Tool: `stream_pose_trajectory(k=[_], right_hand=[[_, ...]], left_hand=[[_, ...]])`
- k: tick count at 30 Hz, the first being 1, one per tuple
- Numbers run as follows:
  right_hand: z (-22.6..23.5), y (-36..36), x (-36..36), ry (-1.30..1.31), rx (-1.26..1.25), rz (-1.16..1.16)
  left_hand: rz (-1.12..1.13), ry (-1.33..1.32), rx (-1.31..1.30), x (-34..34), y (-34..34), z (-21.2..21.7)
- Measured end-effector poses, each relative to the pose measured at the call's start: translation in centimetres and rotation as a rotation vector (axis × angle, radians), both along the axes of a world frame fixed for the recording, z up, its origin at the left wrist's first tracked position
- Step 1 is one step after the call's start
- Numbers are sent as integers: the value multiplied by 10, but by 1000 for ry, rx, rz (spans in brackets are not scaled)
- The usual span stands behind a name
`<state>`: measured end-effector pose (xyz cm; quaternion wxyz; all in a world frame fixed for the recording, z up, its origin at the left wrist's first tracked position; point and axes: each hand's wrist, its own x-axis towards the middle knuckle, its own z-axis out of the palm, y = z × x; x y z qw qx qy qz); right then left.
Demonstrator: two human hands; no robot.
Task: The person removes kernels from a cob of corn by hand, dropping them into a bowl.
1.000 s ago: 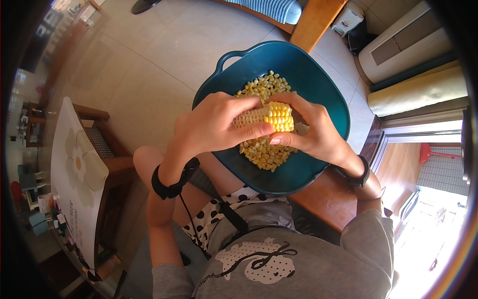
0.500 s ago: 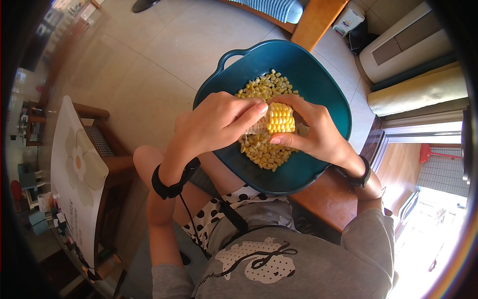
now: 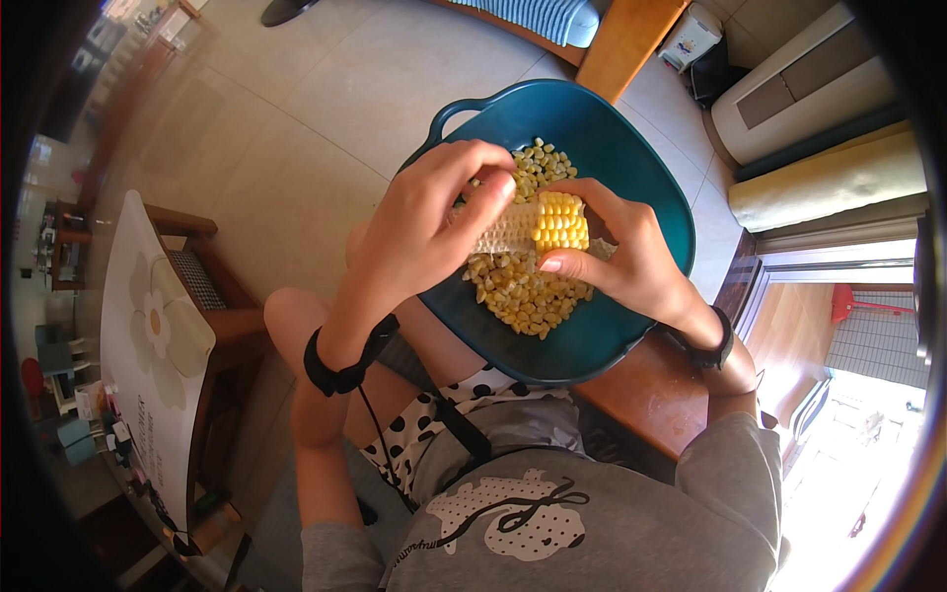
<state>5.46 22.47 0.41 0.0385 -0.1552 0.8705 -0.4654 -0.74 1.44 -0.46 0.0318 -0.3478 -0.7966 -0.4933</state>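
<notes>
My right hand grips a corn cob, thumb below and fingers above. Yellow kernels in rows still cover the cob's right part; its left part is stripped pale. Over the bare end, my left hand is closed in a pinch, thumb and forefinger tips close together; whatever is between them is hidden. Under both hands is a dark teal basin with a loop handle, resting at my lap. Loose yellow kernels lie in a heap inside it.
A small table with a flower-patterned white cover stands at my left. On the right are a wooden bench surface and a bright doorway. Wooden furniture with a blue ribbed cloth is at the far side, and a pale tiled floor stretches ahead.
My left hand has lifted off the cob's kernel edge and moved slightly up and left, uncovering more of the stripped part. My right hand keeps its hold, almost in place.
</notes>
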Motion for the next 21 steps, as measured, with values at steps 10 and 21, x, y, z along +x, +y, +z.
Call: stream_pose_trajectory(k=[10,21], right_hand=[[4,-1,0,-65,-98,47],[4,-2,1,-43,-124,79]], left_hand=[[-255,-100,-337,-1,-7,5],[-298,-184,-295,0,-7,8]])
